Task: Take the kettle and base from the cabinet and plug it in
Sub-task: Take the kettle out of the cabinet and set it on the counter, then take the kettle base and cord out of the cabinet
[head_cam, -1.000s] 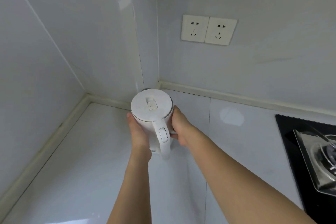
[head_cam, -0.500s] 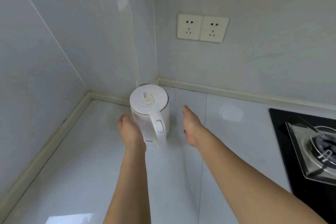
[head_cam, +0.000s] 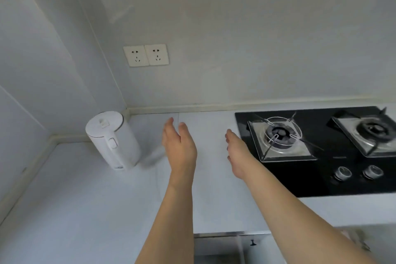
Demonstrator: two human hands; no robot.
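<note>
Head view shows the white electric kettle standing upright on the pale surface, tucked into the corner where two walls meet, with the double wall socket above it and a little to its right. Both hands hover apart from the kettle: the left hand is just beside it with straight, relaxed fingers, its grip wide and holding nothing, and the right hand is further right, near the gas hob, equally wide and empty. A base and a cord cannot be made out; a faint pale line near the kettle's foot may be a cable, but it is too blurred to tell. The likely risk is that the plug never reaches the socket: if the cord lies trapped behind the body, pulling on it could drag or tip the tall, narrow kettle. A loose cable trailing right could also end up near the burner. The kettle is a smooth matte cylinder with a flat lid carrying a small release tab, and a handle facing the person with an oval switch on it
</note>
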